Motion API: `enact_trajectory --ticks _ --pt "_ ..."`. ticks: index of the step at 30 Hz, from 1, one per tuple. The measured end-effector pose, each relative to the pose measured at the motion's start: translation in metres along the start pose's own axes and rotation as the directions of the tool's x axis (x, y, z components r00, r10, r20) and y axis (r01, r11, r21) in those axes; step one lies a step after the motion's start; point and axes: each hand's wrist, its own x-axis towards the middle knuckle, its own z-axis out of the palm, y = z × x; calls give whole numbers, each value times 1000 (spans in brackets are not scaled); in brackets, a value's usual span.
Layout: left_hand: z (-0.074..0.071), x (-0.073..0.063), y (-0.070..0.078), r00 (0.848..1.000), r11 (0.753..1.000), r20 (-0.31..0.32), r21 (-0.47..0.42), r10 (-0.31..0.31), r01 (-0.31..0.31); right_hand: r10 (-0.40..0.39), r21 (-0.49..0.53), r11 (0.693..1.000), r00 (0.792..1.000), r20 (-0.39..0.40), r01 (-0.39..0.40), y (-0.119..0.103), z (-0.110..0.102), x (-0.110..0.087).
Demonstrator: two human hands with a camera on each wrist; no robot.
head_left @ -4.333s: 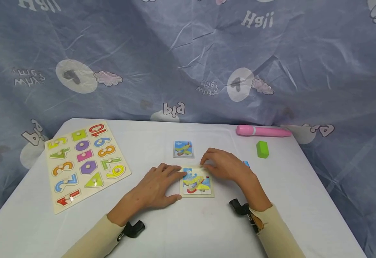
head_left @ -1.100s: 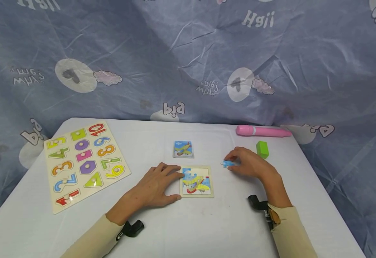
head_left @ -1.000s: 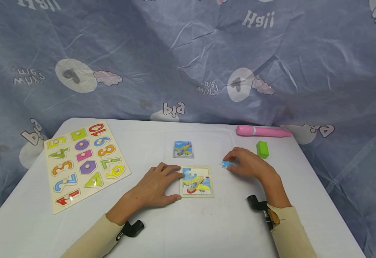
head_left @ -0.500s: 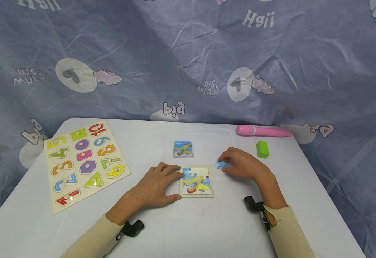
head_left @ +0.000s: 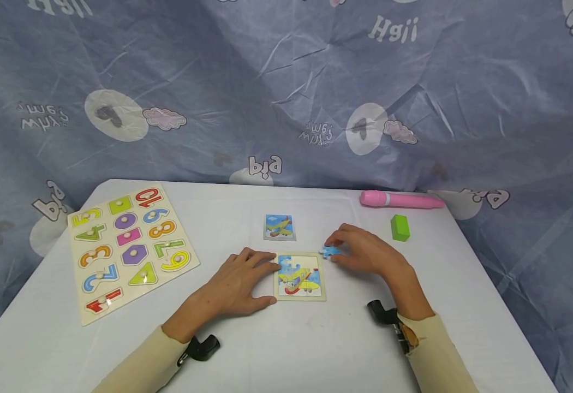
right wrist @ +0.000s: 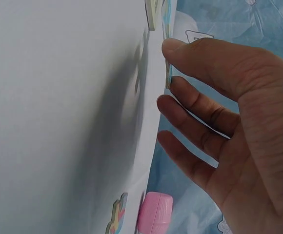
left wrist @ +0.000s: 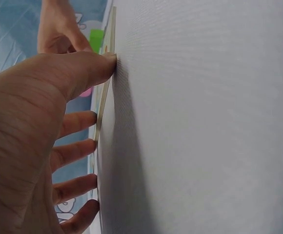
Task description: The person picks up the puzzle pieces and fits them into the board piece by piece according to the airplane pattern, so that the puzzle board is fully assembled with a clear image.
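A small wooden jigsaw tray (head_left: 300, 298) with a partly filled yellow airplane picture lies at the table's middle; a white gap shows at its upper right. My left hand (head_left: 239, 284) rests at the tray's left edge, fingers spread, thumb at the near corner. In the left wrist view, the thumb of the left hand (left wrist: 39, 97) touches the tray edge. My right hand (head_left: 367, 252) pinches a blue jigsaw piece (head_left: 329, 252) beside the tray's upper right corner. The right wrist view shows the jigsaw piece (right wrist: 168, 73) edge-on between thumb and finger, raised off the table.
A picture card of the airplane (head_left: 279, 227) lies behind the tray. On the left is a number-and-shape board (head_left: 139, 289). A green block (head_left: 400, 227) and a pink marker (head_left: 401, 200) lie back right. Another puzzle piece (right wrist: 116, 214) lies on the table in the right wrist view.
My right hand went from the tray's upper edge out to the right, took hold of the blue jigsaw piece, and carried it left toward the tray. The left hand stayed in place.
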Motion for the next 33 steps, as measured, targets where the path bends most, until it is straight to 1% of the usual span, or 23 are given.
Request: enact_trajectory --ticks 7,13,19,28,33 --pt "0 0 0 1000 1000 5 2 1 -1 -24 -8 1000 1000 4 24 -11 2 1" --pt "0 2 1 1000 1000 16 4 -11 11 -37 -16 999 999 9 37 -21 5 4" --pt "0 1 1 1000 1000 17 4 -12 12 -76 -33 997 997 8 76 -26 11 7" --pt "0 2 -1 1000 1000 22 -7 -15 15 -98 -52 994 995 16 99 -35 17 10" --pt "0 3 -1 999 1000 27 -5 -18 18 -131 -62 989 991 24 133 -40 19 11"
